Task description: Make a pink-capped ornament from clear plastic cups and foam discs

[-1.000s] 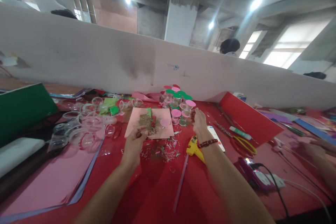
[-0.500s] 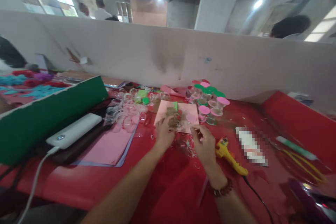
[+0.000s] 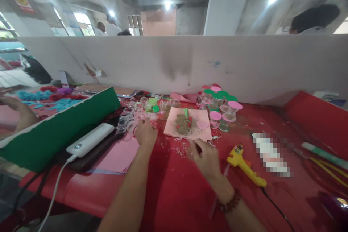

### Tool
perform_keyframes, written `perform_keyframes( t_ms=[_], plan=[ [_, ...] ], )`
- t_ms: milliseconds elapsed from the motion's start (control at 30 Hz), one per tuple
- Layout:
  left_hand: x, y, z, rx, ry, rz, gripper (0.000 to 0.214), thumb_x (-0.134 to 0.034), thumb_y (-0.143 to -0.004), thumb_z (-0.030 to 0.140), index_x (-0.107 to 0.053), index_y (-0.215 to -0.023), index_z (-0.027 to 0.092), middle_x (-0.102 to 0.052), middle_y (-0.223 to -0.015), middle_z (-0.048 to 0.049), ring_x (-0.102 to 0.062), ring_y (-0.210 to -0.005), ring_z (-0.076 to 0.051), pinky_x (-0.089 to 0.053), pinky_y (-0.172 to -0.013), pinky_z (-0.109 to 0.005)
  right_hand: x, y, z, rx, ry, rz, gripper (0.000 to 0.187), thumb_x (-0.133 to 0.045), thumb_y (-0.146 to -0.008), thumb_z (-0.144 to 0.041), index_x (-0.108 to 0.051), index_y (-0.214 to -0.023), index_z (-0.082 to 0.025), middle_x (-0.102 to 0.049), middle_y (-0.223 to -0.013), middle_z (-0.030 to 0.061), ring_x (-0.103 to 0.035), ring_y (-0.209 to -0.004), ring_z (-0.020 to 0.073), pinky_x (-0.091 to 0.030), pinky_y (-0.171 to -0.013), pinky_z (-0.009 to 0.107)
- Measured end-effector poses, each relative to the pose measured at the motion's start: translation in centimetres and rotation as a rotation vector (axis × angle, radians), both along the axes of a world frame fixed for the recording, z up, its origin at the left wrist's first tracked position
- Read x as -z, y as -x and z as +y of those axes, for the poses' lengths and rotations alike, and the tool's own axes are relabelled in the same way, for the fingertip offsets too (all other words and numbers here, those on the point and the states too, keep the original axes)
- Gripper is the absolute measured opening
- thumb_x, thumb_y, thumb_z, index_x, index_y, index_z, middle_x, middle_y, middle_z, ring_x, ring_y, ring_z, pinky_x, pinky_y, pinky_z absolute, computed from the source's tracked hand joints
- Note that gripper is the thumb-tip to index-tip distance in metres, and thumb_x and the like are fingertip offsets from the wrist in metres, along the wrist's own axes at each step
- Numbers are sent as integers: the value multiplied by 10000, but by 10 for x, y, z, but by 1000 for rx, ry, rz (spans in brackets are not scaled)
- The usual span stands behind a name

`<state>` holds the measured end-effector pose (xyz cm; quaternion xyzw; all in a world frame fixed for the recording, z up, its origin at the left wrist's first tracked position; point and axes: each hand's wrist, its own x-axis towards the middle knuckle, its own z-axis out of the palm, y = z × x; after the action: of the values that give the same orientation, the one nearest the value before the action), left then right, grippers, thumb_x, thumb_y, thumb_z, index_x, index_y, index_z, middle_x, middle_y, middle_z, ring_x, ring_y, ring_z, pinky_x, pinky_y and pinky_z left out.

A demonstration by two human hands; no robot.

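My left hand (image 3: pixel 146 132) reaches to the near right edge of a cluster of clear plastic cups (image 3: pixel 129 119). Its fingertips are at the cups, and the back of the hand hides whether they grip one. Over the red tabletop, my right hand (image 3: pixel 206 156) is closed, thumb and fingers curled together; anything between them is too small to make out. Just beyond it lies a pink paper sheet (image 3: pixel 169 127) bearing a brown crumbly patch (image 3: pixel 182 124), red bits, a green scrap (image 3: pixel 186 111) and a pale pink disc (image 3: pixel 202 125). Thin pale shreds (image 3: pixel 181 149) lie before the sheet.
Cups topped with pink and green discs (image 3: pixel 217 95) stand behind right. A yellow glue gun (image 3: pixel 246 169) with a cord lies on the right. A white power bank (image 3: pixel 91 139), pink sheets (image 3: pixel 119 156) and a green divider (image 3: pixel 67 123) are on the left. Another person's hand (image 3: pixel 20 110) is beyond.
My left hand has moved left from the brown patch to the clear cups, uncovering the patch. My right hand has drawn off the sheet's edge towards me. The view has shifted slightly.
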<state>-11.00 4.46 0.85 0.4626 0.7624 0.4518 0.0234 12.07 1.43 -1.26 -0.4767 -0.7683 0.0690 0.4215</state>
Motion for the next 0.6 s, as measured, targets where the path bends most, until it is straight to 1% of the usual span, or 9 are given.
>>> perform_keyframes(
  t_ms=[100, 167, 267, 300, 367, 400, 467, 533, 600],
  plan=[
    [4, 9, 3, 28, -16, -55, 85, -597, -750, 198, -673, -788, 200, -644, -993, -228, -573, -1056, -423, -386, -872, -542, 1, -1, 2, 21, 46, 50, 344, -458, -952, -334, -612, -680, -189, -581, -544, 3, -491, -483, 133, -304, -540, 259],
    [9, 3, 8, 107, -36, -98, 81, -589, -760, 226, -666, -764, 201, -660, -903, -182, -601, -983, -363, -416, -831, -475, 2, -1, 4, 35, 106, 129, 326, -472, -941, -358, -637, -714, -192, -602, -567, 12, -512, -503, 147, -326, -546, 265],
    [17, -24, 14, 326, -29, -196, 161, -563, -782, 267, -683, -810, 164, -645, -740, -87, -628, -768, -239, -447, -708, -355, 1, 1, 7, -22, 258, 389, 252, -506, -920, -380, -674, -959, -196, -703, -790, 51, -603, -625, 172, -426, -604, 274],
    [20, -36, 14, 406, -18, -242, 186, -555, -779, 272, -684, -843, 155, -630, -680, -56, -609, -662, -199, -445, -642, -322, 1, 3, 8, -63, 316, 487, 279, -531, -906, -385, -653, -1078, -203, -718, -911, 65, -624, -667, 175, -459, -626, 281],
    [26, -61, 11, 578, 10, -323, 219, -547, -789, 301, -688, -871, 156, -629, -641, -23, -574, -567, -160, -440, -581, -283, 0, 6, 10, -145, 421, 641, 405, -588, -866, -394, -590, -1232, -221, -697, -1097, 84, -643, -714, 174, -502, -642, 292],
    [28, -71, 8, 653, 21, -351, 201, -561, -780, 309, -689, -818, 159, -632, -631, -20, -572, -568, -158, -442, -579, -274, 0, 7, 11, -178, 461, 693, 432, -609, -848, -396, -589, -1245, -228, -689, -1131, 85, -649, -730, 174, -513, -641, 292],
    [31, -84, 1, 752, 37, -388, 143, -588, -751, 274, -676, -719, 166, -640, -630, -21, -584, -608, -165, -443, -603, -265, 0, 9, 12, -217, 523, 761, 388, -634, -820, -402, -649, -1165, -224, -703, -1093, 79, -657, -776, 180, -521, -643, 280],
    [31, -90, -3, 794, 48, -419, 136, -590, -753, 259, -668, -684, 170, -642, -633, -21, -578, -624, -166, -432, -608, -259, -1, 11, 12, -225, 597, 806, 343, -644, -803, -412, -691, -1085, -222, -715, -1037, 64, -653, -781, 172, -518, -635, 263],
    [30, -90, -4, 802, 56, -459, 163, -587, -770, 279, -671, -685, 169, -636, -626, -18, -559, -600, -159, -422, -590, -255, -1, 11, 12, -212, 680, 860, 344, -654, -787, -417, -696, -1069, -225, -715, -956, 38, -634, -713, 146, -503, -592, 238]
  ],
)
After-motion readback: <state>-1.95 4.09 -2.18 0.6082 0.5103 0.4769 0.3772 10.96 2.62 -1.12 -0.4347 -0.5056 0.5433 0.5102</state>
